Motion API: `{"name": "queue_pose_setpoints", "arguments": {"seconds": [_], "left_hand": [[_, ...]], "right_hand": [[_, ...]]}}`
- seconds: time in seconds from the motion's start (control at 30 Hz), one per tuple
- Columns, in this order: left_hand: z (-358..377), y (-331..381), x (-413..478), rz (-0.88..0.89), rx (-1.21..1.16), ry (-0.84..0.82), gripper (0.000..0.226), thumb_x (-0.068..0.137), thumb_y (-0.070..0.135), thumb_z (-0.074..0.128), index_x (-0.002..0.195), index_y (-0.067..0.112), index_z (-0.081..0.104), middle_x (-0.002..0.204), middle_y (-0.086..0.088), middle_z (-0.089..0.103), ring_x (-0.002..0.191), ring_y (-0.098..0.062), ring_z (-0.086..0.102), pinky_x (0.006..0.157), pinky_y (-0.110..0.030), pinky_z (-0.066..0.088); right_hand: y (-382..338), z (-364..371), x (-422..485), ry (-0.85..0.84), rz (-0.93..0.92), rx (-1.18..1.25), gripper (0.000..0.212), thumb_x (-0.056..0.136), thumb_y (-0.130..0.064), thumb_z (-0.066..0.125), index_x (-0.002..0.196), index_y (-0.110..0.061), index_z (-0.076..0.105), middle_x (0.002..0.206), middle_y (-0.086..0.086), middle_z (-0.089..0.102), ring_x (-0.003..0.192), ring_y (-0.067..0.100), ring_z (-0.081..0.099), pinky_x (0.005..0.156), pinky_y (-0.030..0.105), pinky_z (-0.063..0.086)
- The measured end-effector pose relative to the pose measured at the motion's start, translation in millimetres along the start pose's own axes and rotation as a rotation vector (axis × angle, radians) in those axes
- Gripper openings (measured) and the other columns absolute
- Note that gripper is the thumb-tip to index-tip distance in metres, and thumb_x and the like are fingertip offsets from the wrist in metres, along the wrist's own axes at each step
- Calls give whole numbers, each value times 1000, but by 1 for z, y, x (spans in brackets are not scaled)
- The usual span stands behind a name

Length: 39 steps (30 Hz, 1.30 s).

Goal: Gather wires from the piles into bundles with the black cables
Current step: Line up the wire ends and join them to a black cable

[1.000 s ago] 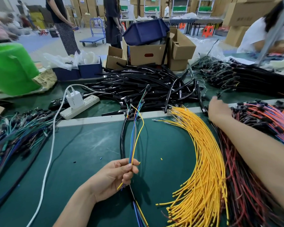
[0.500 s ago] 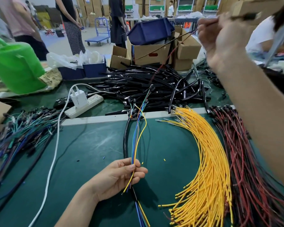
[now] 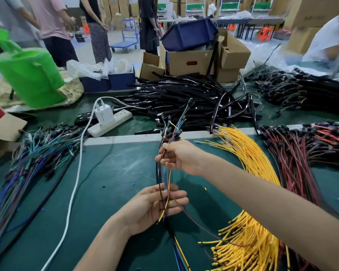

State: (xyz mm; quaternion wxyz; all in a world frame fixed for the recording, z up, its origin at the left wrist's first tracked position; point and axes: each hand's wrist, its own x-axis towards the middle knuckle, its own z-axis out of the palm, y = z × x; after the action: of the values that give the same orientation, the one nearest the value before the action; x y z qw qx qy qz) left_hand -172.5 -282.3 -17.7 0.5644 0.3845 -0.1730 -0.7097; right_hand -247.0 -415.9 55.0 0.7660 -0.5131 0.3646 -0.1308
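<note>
My left hand (image 3: 155,206) grips a thin bundle of wires (image 3: 165,177) at the middle of the green mat: blue, yellow and green strands alongside one black cable. Higher up the same bundle, my right hand (image 3: 179,158) pinches a dark red wire against it. The bundle's connector ends (image 3: 171,130) fan out near the mat's far edge. A pile of yellow wires (image 3: 249,169) curves to the right of my hands. Red and black wires (image 3: 294,159) lie further right. The heap of black cables (image 3: 184,98) sits behind the white strip.
Blue and green wires (image 3: 33,153) are piled on the left. A white power strip (image 3: 110,122) with a charger and white cord (image 3: 74,182) lies left of centre. Cardboard boxes (image 3: 188,61), a green bag (image 3: 27,75) and several standing people are behind the table.
My right hand went from the red pile up into the air with a dark red wire, then came down to the bundle. My left hand kept its grip.
</note>
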Motion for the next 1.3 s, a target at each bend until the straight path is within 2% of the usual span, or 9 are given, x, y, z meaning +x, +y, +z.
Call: {"name": "queue_pose_setpoints", "arguments": {"seconds": [0.13, 0.23, 0.37, 0.6, 0.73, 0.9, 1.1, 1.23, 1.3], "left_hand": [[1, 0, 1, -1, -63, 22, 26, 81, 4, 53, 101, -2, 70, 83, -12, 69, 64, -20, 69, 64, -34, 58], [-2, 1, 2, -28, -155, 7, 30, 83, 6, 51, 105, 0, 71, 64, -2, 54, 43, -6, 42, 43, -21, 45], [-5, 1, 2, -20, -134, -40, 30, 86, 10, 50, 106, 0, 70, 61, 1, 44, 43, -4, 31, 35, -14, 28], [-8, 0, 1, -49, -86, -66, 30, 91, 7, 48, 111, -4, 67, 64, 0, 42, 46, -4, 33, 40, -16, 35], [-5, 2, 0, -59, -104, -52, 26, 90, 9, 48, 99, -1, 70, 63, 0, 43, 46, -4, 35, 41, -16, 36], [-3, 5, -5, -84, -151, -107, 21, 95, 9, 43, 88, 4, 62, 62, 2, 41, 45, -4, 35, 40, -15, 36], [-15, 1, -4, -69, -99, -213, 19, 95, 10, 47, 84, 9, 61, 62, 3, 36, 45, -4, 31, 38, -15, 31], [-16, 1, -3, -40, -71, -201, 9, 88, 11, 66, 79, 8, 65, 60, 2, 35, 43, -4, 28, 37, -16, 26], [-13, 3, -4, -44, -80, -190, 23, 69, 11, 84, 78, 6, 63, 58, 1, 33, 43, -5, 23, 36, -18, 22]], "right_hand": [[-1, -10, 4, 56, -85, -167, 23, 104, -24, 31, 84, -15, 40, 54, 6, 66, 35, 14, 56, 35, 15, 42], [-5, -24, 12, 163, -143, -232, 27, 103, -24, 31, 79, -17, 39, 57, 8, 58, 31, 12, 48, 33, 14, 35], [-15, -42, 27, 271, -150, -253, 26, 102, -21, 31, 79, -16, 40, 58, 10, 53, 32, 12, 38, 35, 14, 30], [-59, -63, 58, 472, -246, -198, 24, 97, -9, 34, 75, -13, 42, 60, 10, 52, 33, 11, 42, 34, 14, 31], [-75, -70, 70, 562, -285, -271, 26, 97, -9, 32, 75, -12, 44, 64, 12, 56, 44, 16, 45, 38, 20, 35], [-72, -64, 79, 523, -265, -325, 18, 98, -10, 35, 85, -9, 48, 68, 13, 58, 45, 16, 51, 42, 21, 41], [-64, -105, 46, 387, -58, -420, 16, 99, -15, 48, 98, 0, 51, 75, 16, 57, 50, 16, 53, 40, 17, 43], [-69, -192, 5, 725, -110, -702, 16, 93, -7, 49, 89, 3, 61, 74, 19, 63, 52, 21, 53, 48, 20, 45], [-62, -241, -26, 963, -76, -1031, 22, 91, -10, 49, 99, 2, 66, 96, 24, 66, 82, 31, 64, 75, 33, 53]]}}
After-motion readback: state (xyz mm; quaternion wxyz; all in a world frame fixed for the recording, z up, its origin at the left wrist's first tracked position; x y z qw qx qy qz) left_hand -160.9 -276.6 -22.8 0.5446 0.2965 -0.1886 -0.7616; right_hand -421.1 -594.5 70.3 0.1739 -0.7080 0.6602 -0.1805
